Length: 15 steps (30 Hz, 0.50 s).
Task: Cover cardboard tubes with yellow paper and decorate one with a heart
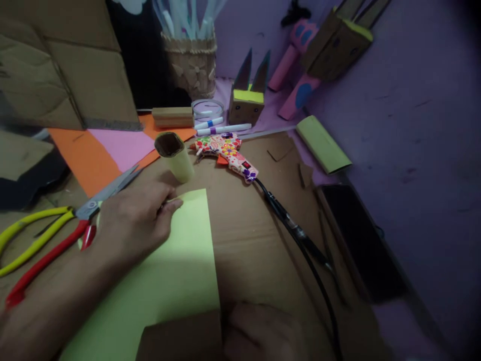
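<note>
A sheet of yellow-green paper [188, 250] lies on the brown cardboard in front of me. My left hand [137, 215] is closed on the paper's far left edge, thumb over it. Across the near end of the sheet rests a brown cardboard piece [180, 338], partly cut off by the bottom of the view. My right hand [263, 333], dim and slightly blurred, is curled at the right edge of that piece and appears to grip it. Just beyond my left hand stands a yellow-green paper-covered tube [176, 158], open end up.
A flower-patterned glue gun [229, 153] lies ahead, its black cord [300, 233] running toward me. Scissors [101, 198] and red-handled pliers [84, 235] lie left. A phone [364, 240] and a flattened green tube [323, 144] are right. Cardboard animal figures [246, 108] stand behind.
</note>
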Tool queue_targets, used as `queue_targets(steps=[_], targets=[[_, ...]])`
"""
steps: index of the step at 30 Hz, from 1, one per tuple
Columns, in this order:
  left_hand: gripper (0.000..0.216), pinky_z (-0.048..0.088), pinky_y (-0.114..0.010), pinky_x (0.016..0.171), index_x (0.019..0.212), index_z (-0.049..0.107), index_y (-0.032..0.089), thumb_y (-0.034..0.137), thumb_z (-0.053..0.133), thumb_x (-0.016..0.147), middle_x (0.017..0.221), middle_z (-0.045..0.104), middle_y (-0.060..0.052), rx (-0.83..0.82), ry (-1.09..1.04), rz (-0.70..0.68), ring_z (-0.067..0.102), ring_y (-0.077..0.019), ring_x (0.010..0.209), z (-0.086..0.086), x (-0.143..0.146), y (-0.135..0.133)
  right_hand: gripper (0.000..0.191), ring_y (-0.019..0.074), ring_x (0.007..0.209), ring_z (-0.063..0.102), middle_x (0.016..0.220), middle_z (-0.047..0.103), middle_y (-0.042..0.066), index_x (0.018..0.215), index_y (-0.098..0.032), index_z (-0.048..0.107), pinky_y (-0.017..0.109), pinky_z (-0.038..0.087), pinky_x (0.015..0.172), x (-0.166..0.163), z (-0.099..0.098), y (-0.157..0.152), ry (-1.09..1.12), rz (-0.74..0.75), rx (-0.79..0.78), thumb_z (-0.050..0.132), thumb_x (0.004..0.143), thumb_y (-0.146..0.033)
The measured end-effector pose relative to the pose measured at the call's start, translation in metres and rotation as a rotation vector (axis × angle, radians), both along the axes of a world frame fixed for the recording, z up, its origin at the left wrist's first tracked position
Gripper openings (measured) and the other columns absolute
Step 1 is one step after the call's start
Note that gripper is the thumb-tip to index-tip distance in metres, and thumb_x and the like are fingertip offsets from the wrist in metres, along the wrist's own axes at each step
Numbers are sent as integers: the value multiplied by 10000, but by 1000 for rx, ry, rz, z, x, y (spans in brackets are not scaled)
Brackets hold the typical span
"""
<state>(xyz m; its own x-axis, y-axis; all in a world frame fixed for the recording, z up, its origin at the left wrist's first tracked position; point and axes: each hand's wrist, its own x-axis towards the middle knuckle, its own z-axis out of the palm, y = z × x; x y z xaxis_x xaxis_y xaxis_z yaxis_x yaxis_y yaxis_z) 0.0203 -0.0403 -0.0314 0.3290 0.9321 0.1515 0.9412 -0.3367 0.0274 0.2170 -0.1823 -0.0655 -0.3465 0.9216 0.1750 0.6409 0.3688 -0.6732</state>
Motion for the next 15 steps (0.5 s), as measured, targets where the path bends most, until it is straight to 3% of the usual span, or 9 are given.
queue_targets(steps=[4,9,13,15], targets=[[124,309,-286,549,763,509,226,292,435,837,705,578,-2,36,-47,-52,560,-190,693,-4,-2,1,446,97,415,456,477,522,-5,474,-191,474,249,282,400,-3,2,3,-13,24,88,491,844,-440],[130,375,-314,595,845,564,209,283,461,817,819,624,-38,137,-101,-71,581,-232,789,-6,-2,4,386,86,468,405,533,443,-15,515,-163,486,242,255,452,-8,19,2,31,31,28,461,871,-311],[267,401,-397,836,1014,576,157,298,490,804,1060,580,-117,234,-252,-90,524,-284,1001,19,-7,-9,333,91,519,419,575,427,-16,575,-151,533,240,260,497,-11,28,-1,21,4,-65,493,869,-303],[257,441,-330,783,1026,558,180,303,462,821,996,599,-85,195,-369,-133,573,-227,893,35,-13,-25,339,97,521,416,578,429,-14,588,-150,554,246,254,500,-11,28,-1,26,12,-64,485,873,-320]])
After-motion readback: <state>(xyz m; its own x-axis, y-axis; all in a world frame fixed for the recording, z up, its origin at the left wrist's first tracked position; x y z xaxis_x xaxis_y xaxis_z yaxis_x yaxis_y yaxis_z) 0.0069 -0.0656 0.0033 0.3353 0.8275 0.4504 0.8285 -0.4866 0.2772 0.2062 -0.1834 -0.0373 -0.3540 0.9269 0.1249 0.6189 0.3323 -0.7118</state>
